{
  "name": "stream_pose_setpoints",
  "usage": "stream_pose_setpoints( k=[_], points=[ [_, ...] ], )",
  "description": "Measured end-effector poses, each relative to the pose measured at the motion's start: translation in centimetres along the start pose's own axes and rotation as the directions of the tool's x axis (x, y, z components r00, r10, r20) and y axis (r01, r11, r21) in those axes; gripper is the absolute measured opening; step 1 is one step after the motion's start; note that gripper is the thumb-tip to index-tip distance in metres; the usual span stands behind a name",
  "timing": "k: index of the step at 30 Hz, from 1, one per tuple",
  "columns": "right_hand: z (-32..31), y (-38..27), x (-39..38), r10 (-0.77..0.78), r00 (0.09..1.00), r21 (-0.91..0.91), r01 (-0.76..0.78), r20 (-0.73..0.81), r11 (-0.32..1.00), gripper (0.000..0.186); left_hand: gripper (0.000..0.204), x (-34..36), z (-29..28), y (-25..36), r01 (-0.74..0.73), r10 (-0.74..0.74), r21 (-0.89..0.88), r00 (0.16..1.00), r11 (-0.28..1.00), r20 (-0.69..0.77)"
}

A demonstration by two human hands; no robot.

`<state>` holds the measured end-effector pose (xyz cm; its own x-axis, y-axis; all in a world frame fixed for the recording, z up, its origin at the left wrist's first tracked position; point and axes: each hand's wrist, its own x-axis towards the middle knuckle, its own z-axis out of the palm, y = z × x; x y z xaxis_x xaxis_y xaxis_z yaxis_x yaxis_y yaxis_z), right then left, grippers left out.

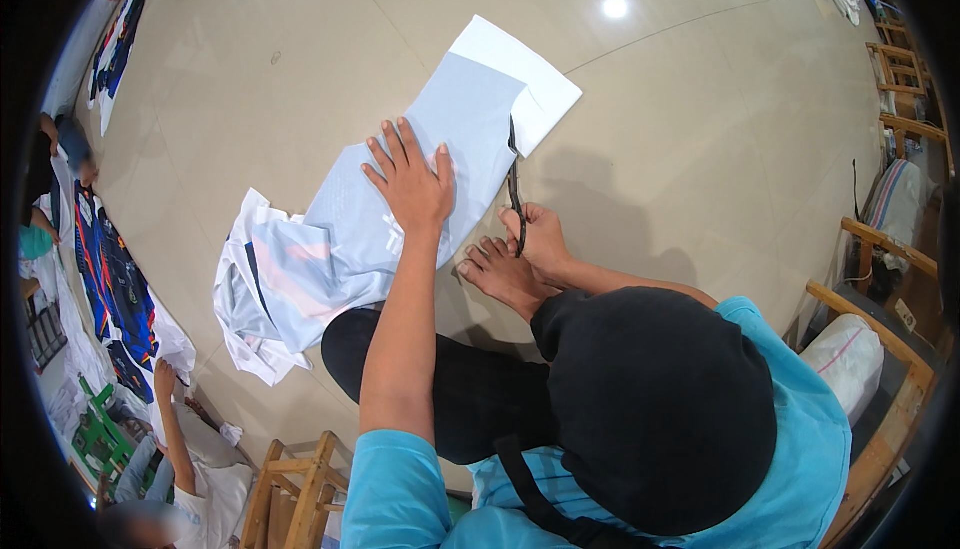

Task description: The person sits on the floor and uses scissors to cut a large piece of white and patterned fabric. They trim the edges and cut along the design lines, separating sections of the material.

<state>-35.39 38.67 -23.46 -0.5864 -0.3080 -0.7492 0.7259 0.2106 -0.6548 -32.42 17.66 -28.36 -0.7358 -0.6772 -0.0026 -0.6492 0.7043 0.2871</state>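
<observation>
A person in a turquoise shirt and black trousers sits on the beige tiled floor, head covered in black, one bare foot stretched forward. Just beyond the foot, the right hand is closed around the handles of a pair of dark scissors, whose blades point away along the right edge of a pale blue-grey garment. The left hand lies open and flat, fingers spread, pressing down on the middle of that garment. The garment is spread on the floor directly in front of the person, running diagonally away; its near left end is bunched into white and pink-striped folds, while its far end rests on a white sheet of paper that sticks out past it. Farther off, along the left side of the floor, dark blue patterned jerseys lie laid out, with other people's arms beside them. Wooden chair frames stand along the right.
</observation>
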Motion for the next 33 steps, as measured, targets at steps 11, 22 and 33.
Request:
stream_pose_setpoints(
  k=[11,22,33],
  points=[
    [0.8,0.5,0.2,0.005,1.0,0.033,-0.005,-0.002,0.999,0.031,0.086,0.0,-0.1,-0.1,-0.009,0.008,-0.008,1.0,1.0,-0.003],
    [1.8,0.3,0.2,0.015,1.0,0.035,-0.014,-0.014,0.999,0.032,0.086,0.0,-0.2,0.0,-0.012,0.012,-0.012,1.0,1.0,-0.003],
    [2.6,-0.7,0.5,0.044,0.999,0.095,-0.043,-0.003,0.995,0.033,0.086,0.0,-0.1,-0.1,-0.015,0.015,0.001,1.0,1.0,-0.013]
  ],
)
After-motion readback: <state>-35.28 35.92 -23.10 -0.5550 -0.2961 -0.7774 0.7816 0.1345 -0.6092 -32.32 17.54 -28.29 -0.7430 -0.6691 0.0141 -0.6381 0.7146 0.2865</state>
